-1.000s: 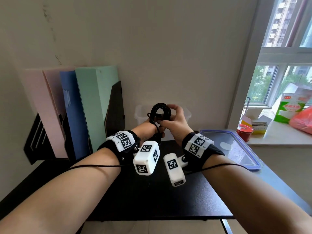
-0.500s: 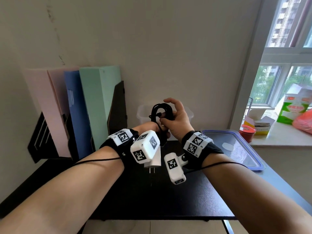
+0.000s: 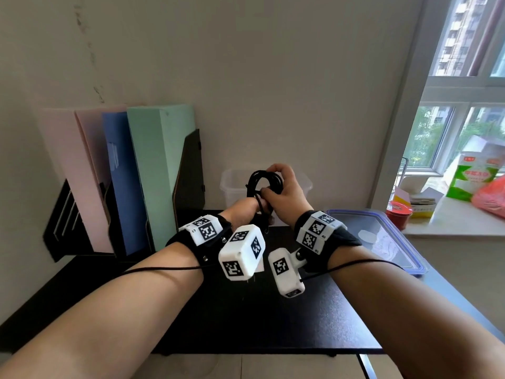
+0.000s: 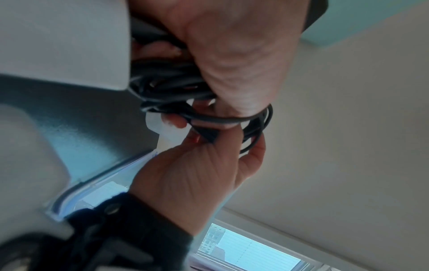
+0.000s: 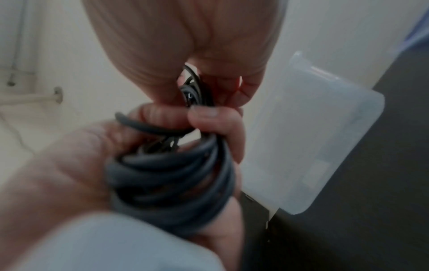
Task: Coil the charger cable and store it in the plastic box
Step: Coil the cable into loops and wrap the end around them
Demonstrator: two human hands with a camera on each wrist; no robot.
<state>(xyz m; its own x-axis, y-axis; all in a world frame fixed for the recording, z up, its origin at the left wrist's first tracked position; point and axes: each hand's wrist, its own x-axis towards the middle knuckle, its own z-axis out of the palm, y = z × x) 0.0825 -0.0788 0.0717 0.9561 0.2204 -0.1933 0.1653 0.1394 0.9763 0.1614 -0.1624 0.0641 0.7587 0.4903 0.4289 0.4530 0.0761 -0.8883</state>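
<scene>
Two bare hands met in the air above a black desk (image 3: pixel 273 310), working a coiled black rubber-sheathed charger cable (image 3: pixel 263 181) held between them. The left hand (image 3: pixel 243 212) was curled round the lower part of the bundle, thumb and fingers (image 5: pixel 209 117) closed tightly over the gathered loops. The right hand (image 3: pixel 284 198) pinched the upper arc of the coil, its thumb and fingers bent round the strands. In the left wrist view a free end with a dark plug (image 4: pixel 206 135) sat between the right hand's fingertips, and a single strand crossed over the left thumb. Just beyond the fingers, against the wall, stood an open translucent plastic box (image 3: pixel 232 184), nothing visible inside it; its blue-rimmed clear lid (image 3: pixel 382 242) lay flat off to the right of the right hand. The cable was not yet in the box. The likely trouble: the loops looked springy and unsecured, so if either grip eased before the free end was tucked, the coil could spring open and tangle — or unwind on the way into the box. The strand over the left thumb could also snag as that hand let go. Both forearms reached forward, wrists raised and angled inward so the knuckles nearly touched.
</scene>
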